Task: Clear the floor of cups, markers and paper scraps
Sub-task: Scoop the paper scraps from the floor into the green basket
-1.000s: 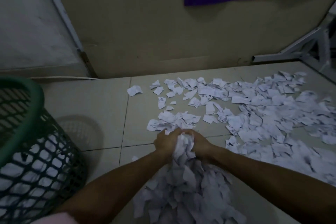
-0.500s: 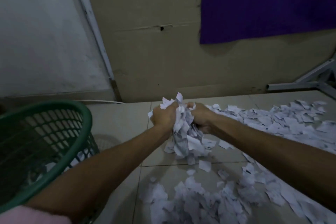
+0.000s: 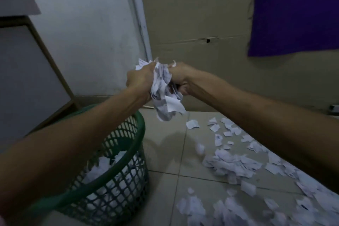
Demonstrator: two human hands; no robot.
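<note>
A green plastic basket (image 3: 126, 154) with lattice walls stands on the tiled floor (image 3: 163, 154) at lower left, upright with its round rim facing up; inside it lies a heap of white paper scraps (image 3: 102, 169), visible both over the rim and through the openings in the wall. Above the floor, just right of the basket's far rim, the left hand (image 3: 140, 79) and the right hand (image 3: 178, 77) press toward each other and clamp a bundle of paper scraps (image 3: 164, 93) between them, the fingers of both hands curled tight round the paper. The bundle hangs with its long axis near vertical: a few torn corners stick up above the knuckles, while the larger part droops down below the wrists, its lowest pieces pointing at the floor beside the basket. It does not touch the basket. More loose scraps (image 3: 236, 167) are spread over the floor to the right and toward the lower right, lying flat in an uneven layer, with a few single pieces apart from the rest near the wall. A purple cloth (image 3: 297, 11) hangs on the beige wall at upper right.
</note>
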